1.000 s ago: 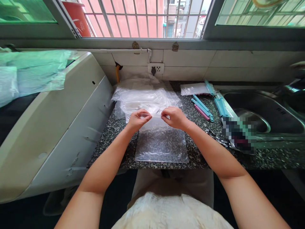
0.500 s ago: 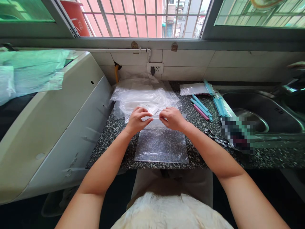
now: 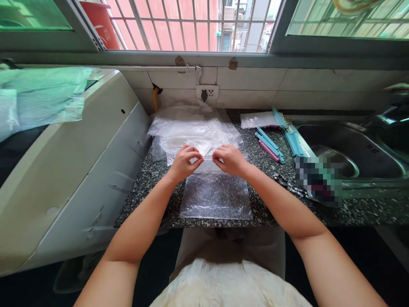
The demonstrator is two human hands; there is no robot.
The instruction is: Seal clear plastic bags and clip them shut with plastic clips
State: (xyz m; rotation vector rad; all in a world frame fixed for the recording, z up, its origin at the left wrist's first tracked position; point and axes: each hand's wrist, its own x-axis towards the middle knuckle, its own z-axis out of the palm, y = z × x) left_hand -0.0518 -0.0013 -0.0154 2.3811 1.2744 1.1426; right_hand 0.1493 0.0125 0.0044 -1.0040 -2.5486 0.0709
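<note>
A clear zip bag [image 3: 215,196] lies flat on the speckled granite counter [image 3: 150,179], its bottom edge at the counter's front. My left hand [image 3: 184,162] and my right hand [image 3: 230,159] both pinch the bag's top edge, fingertips a small gap apart near the middle of the strip. Just behind my hands sits a loose pile of clear plastic bags [image 3: 193,128].
Blue and pink sealing clips [image 3: 271,146] lie right of the bags, with more blue clips [image 3: 292,140] by the steel sink [image 3: 345,149]. A small clear packet [image 3: 257,120] rests near the wall. A white appliance [image 3: 70,162] borders the counter's left. A wall socket [image 3: 207,91] sits behind.
My two hands have drawn slightly closer together along the bag's top edge. The bag itself stays flat in place.
</note>
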